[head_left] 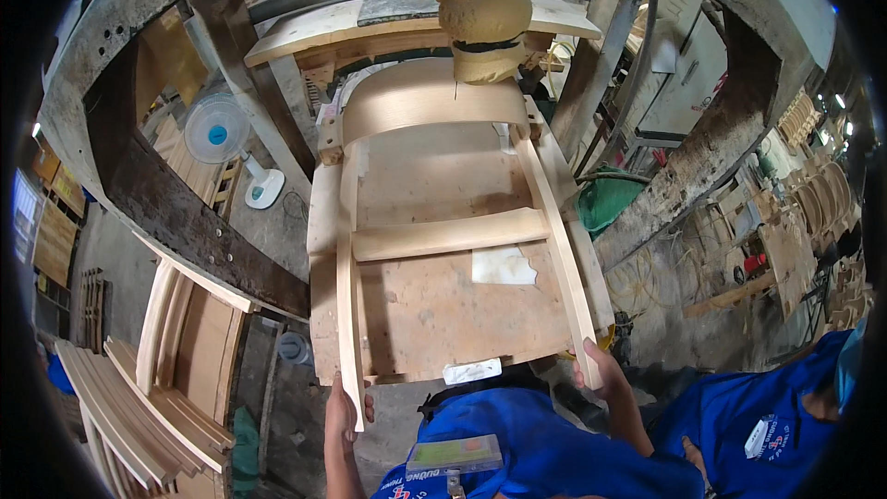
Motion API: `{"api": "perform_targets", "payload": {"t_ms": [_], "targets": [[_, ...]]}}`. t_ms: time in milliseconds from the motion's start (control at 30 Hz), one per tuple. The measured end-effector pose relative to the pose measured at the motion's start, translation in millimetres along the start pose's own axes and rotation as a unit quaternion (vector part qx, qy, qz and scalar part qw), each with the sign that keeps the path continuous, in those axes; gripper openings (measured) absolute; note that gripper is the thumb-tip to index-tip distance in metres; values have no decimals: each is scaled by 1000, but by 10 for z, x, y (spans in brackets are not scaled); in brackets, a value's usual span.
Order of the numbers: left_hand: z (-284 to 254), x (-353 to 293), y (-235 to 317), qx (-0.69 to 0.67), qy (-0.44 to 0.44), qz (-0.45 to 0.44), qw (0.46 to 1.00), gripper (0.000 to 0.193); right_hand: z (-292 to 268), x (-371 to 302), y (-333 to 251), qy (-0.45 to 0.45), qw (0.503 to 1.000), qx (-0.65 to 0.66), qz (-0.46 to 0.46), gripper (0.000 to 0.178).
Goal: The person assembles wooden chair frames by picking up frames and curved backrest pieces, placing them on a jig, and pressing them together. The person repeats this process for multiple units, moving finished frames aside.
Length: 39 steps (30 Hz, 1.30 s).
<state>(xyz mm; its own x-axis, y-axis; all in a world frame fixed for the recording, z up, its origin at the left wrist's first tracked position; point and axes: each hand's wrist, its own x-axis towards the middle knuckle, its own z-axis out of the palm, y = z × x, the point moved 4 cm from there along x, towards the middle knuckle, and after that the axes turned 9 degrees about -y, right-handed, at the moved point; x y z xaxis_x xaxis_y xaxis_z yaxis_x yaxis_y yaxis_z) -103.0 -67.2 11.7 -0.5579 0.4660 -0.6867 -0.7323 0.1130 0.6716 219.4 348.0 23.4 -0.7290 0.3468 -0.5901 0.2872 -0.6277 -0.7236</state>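
Left hand [342, 409] and right hand [602, 372] each curled round one near end of wooden chair-back frame [453, 234] (identification probable), on worktable [434, 319].

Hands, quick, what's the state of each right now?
Left hand: closed, holding the left rail of the wooden frame.
Right hand: closed, holding the right rail.

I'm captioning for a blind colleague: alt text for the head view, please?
A person's left hand and right hand grip the near ends of a pale wooden frame over a worn board, its curved panel at the far end. A white fan stands left, a co-worker in blue right.
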Motion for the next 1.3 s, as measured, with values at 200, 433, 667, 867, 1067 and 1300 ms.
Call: {"api": "perform_targets", "payload": {"t_ms": [200, 433, 667, 867, 1067, 1300], "targets": [[-65, -210, -221, 36, 16, -14, 999, 65, -83, -237, 288, 59, 997, 34, 45, 56], [-255, -236, -642, 33, 17, -117, 992, 72, -124, -421, 410, 37, 998, 30, 42, 62], [-532, -127, -493, 391, -15, -91, 916, 75, -199, -307, 541, 74, 992, -55, 80, 64], [-255, 17, 87, 460, 134, 48, 876, 55, -201, -179, 233, 102, 902, -414, 70, 47], [315, 661, 1003, 447, 177, 238, 844, 43, -217, 348, -360, 185, 850, -475, -133, 43], [565, 1556, 1498, 508, 197, 264, 796, 60, 118, 1251, -761, 190, 861, -445, -155, 38]]}}
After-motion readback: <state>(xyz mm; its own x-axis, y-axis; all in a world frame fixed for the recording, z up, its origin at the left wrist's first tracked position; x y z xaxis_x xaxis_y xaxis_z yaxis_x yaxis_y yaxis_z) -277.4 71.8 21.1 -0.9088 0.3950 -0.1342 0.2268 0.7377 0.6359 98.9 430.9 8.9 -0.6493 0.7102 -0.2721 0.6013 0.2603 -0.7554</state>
